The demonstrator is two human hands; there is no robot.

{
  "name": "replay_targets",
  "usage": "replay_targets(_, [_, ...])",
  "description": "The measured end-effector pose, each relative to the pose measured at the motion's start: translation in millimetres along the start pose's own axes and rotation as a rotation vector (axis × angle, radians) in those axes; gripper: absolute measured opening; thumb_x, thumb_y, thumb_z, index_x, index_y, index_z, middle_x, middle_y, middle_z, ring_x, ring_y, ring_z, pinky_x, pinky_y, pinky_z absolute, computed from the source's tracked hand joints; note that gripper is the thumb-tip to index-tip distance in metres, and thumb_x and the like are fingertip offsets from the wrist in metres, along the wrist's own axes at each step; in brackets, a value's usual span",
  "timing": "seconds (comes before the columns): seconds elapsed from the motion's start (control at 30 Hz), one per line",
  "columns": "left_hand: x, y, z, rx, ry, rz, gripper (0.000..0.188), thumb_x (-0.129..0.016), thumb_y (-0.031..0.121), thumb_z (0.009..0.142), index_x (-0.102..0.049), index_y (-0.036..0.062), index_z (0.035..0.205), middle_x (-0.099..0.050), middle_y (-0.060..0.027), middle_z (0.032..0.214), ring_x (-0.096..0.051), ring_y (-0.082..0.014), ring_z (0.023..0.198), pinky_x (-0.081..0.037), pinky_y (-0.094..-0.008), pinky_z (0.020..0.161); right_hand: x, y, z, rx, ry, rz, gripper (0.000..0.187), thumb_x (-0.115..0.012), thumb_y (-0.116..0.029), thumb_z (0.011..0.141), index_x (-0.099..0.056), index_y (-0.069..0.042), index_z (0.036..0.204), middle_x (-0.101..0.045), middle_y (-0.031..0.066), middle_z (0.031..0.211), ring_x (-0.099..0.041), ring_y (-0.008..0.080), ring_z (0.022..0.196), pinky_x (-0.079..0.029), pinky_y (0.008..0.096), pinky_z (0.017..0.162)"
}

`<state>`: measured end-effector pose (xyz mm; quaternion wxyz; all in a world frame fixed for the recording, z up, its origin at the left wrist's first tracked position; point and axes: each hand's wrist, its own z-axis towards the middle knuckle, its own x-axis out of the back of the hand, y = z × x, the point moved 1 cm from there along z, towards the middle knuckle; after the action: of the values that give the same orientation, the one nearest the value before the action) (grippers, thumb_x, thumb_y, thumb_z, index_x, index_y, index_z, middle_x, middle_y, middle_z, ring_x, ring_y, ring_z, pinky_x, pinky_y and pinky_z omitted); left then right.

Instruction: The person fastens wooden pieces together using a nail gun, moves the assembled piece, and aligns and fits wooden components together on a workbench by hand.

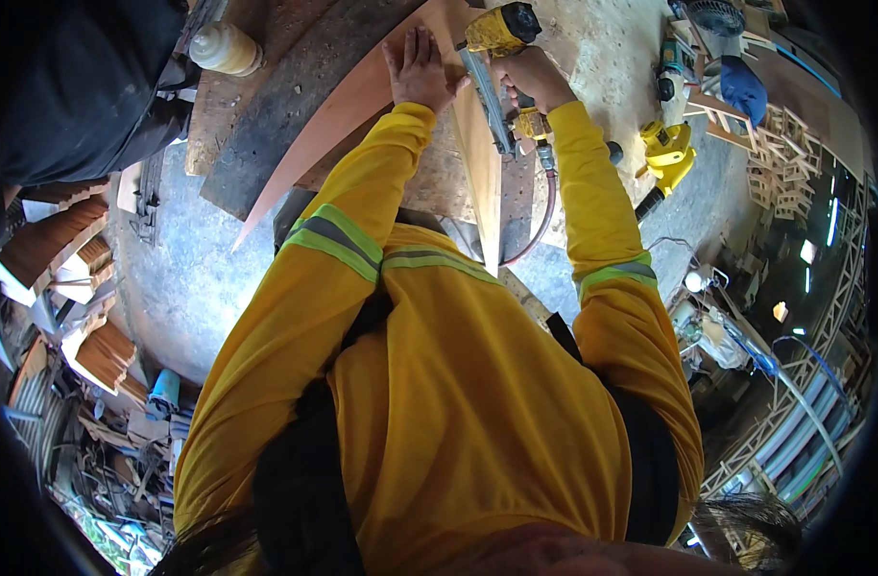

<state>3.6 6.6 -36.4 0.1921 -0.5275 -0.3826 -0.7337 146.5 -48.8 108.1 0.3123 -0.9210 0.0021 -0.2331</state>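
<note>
My left hand [420, 73] lies flat with fingers spread on a long, curved reddish-brown board [348, 115] that narrows to a point toward me. Beside it runs a pale wooden strip [479, 182], angled toward my body. My right hand [535, 81] is wrapped round the handle of a yellow and black nail gun [497, 34]. The grey magazine of the nail gun extends toward me alongside the pale strip, and its nose is close to where the boards meet. From the handle's end a dark red air hose [552, 206] curves down and under the strip.
A worn wooden worktable [276, 101] lies under the boards. On it, to the right, sits a yellow power tool [666, 154]; a whitish plastic bottle [226, 49] stands at the far left. A person in dark clothes [84, 86] is at the left edge. Wood pieces [103, 350] pile up at left.
</note>
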Motion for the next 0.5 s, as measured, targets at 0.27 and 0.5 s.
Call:
replay_targets(0.27, [3, 3, 0, 0.028, -0.042, 0.000, 0.097, -0.063, 0.066, 0.081, -0.042, 0.0010, 0.149, -0.034, -0.0178, 0.159, -0.025, -0.0320, 0.151, 0.000, -0.0646, 0.120, 7, -3, 5, 0.023, -0.049, 0.035, 0.018, -0.066, -0.017, 0.086, -0.061, -0.002, 0.077, -0.049, 0.0020, 0.062, -0.046, 0.0152, 0.050, -0.041, 0.0332, 0.047])
replay_targets(0.5, [9, 5, 0, 0.041, -0.102, -0.010, 0.097, -0.062, 0.065, 0.082, -0.038, 0.0010, 0.151, -0.032, -0.0169, 0.160, -0.023, -0.0316, 0.151, 0.002, -0.0645, 0.120, 15, -9, 3, 0.012, -0.012, 0.058, 0.013, -0.064, -0.016, 0.085, -0.062, -0.004, 0.080, -0.048, 0.0006, 0.062, -0.046, 0.0139, 0.050, -0.040, 0.0316, 0.046])
